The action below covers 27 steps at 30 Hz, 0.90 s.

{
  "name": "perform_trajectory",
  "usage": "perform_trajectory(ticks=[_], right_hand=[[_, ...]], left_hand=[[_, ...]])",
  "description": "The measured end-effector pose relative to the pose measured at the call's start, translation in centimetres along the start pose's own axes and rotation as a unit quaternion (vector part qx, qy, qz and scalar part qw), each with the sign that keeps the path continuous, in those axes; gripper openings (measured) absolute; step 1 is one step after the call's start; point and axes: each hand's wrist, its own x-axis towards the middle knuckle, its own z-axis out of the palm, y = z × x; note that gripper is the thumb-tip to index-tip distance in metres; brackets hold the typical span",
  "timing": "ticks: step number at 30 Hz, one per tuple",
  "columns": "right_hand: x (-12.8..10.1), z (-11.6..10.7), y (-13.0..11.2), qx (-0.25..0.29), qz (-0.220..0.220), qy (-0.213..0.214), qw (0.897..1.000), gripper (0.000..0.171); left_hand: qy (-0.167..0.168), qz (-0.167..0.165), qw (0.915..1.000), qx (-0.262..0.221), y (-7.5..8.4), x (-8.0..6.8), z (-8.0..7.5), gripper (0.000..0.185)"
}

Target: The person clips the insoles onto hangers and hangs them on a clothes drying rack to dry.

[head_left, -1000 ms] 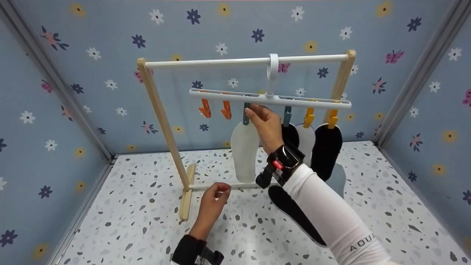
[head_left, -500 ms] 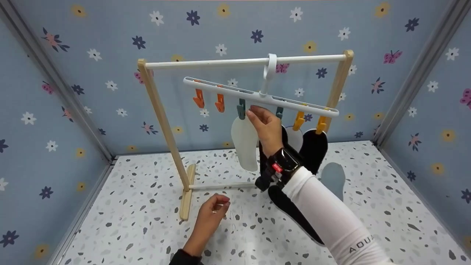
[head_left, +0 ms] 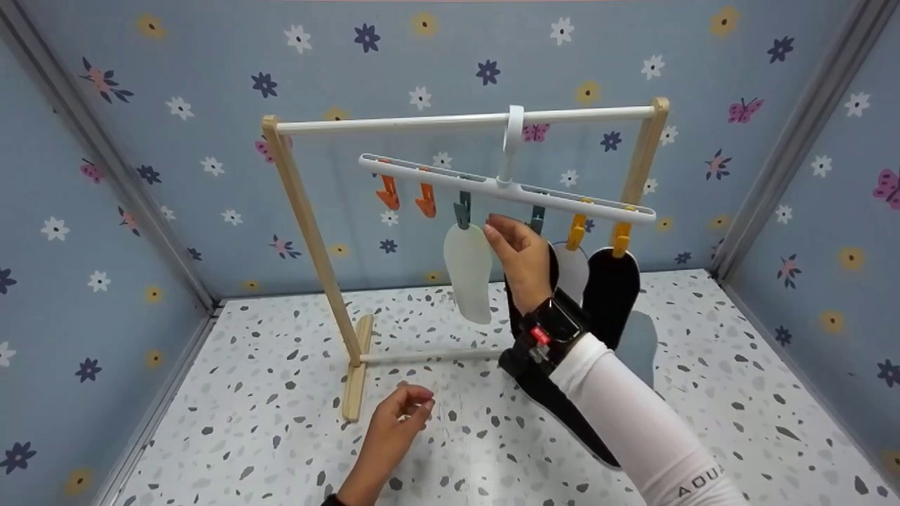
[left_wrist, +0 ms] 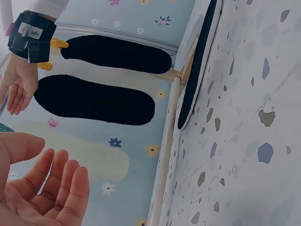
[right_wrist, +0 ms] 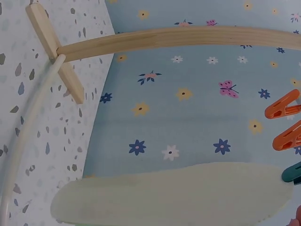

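A pale insole (head_left: 468, 274) hangs from a dark green clip (head_left: 462, 211) on the white hanger (head_left: 450, 180). My right hand (head_left: 524, 256) is just right of that insole's top, thumb and fingers slightly bent with nothing between them. Behind this hand, a black insole hangs partly hidden under a second green clip (head_left: 537, 219). Further right, yellow clips hold a white insole (head_left: 571, 270) and another black insole (head_left: 613, 292). Low in front of the rack, my left hand (head_left: 397, 422) hovers with loosely curled fingers; its palm (left_wrist: 42, 202) shows holding nothing in the left wrist view.
The hanger hooks over the white bar of a wooden rack (head_left: 302, 218), tilted down to the right. Two orange clips (head_left: 426, 202) on its left end hold nothing. A black insole (head_left: 562, 414) and a grey-blue insole (head_left: 636, 344) lie on the speckled surface (head_left: 232, 422).
My right hand has let go of the green clip and drawn slightly right and down. The hanger has swung and tilted, its right end lower. My left hand has sunk toward the surface.
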Motion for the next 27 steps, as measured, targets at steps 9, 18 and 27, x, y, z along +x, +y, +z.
perform_trajectory(ticks=[9, 18, 27], right_hand=[[-1.4, -1.7, 0.7, 0.018, 0.038, 0.005, 0.999, 0.032], [-3.9, -4.4, 1.9, 0.056, 0.07, -0.019, 0.996, 0.03], [-7.1, -9.5, 4.0, 0.033, 0.103, -0.007, 0.994, 0.032]], left_hand=[[-0.036, -0.059, 0.9972, -0.03, 0.0, -1.0, -0.6, 0.028], [-0.04, -0.052, 0.9977, -0.019, -0.4, -2.0, -1.1, 0.032], [-0.039, -0.073, 0.9965, -0.003, -0.4, -2.8, -1.7, 0.027]])
